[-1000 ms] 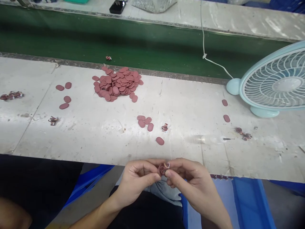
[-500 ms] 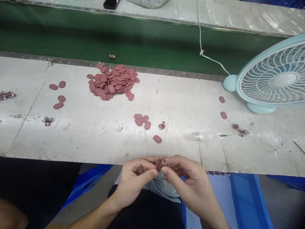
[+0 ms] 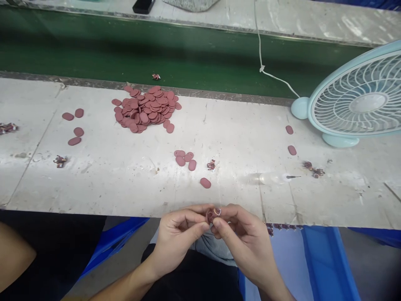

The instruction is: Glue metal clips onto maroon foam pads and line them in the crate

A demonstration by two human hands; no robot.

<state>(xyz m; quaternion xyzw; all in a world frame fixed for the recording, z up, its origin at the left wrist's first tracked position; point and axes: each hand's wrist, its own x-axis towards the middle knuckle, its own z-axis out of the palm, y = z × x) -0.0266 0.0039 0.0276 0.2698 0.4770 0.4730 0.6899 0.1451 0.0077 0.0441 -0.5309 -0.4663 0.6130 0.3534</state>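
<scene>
Just past the table's near edge, my left hand (image 3: 178, 236) pinches a dark red oval disc (image 3: 208, 217) between thumb and fingers. My right hand (image 3: 246, 238) grips a small dark red figurine (image 3: 216, 212) with white and yellowish bits, which meets the disc. Whether the two are joined, I cannot tell; fingertips hide part of both. Beyond my hands lie a single oval disc (image 3: 205, 183), a cluster of several discs (image 3: 184, 157) and another small figurine (image 3: 211, 165).
A big disc pile (image 3: 147, 109) lies near the green belt (image 3: 203, 62), which carries one figurine (image 3: 156, 77). At right are a light blue fan (image 3: 368, 102), a clear needle-tipped bottle (image 3: 272, 179) and a blue tray (image 3: 327, 259). Someone's arm (image 3: 15, 257) is at left.
The figurine on the green belt has moved right. My hands keep their grip, with the held pieces turned slightly. The other person's arm at left has shifted up.
</scene>
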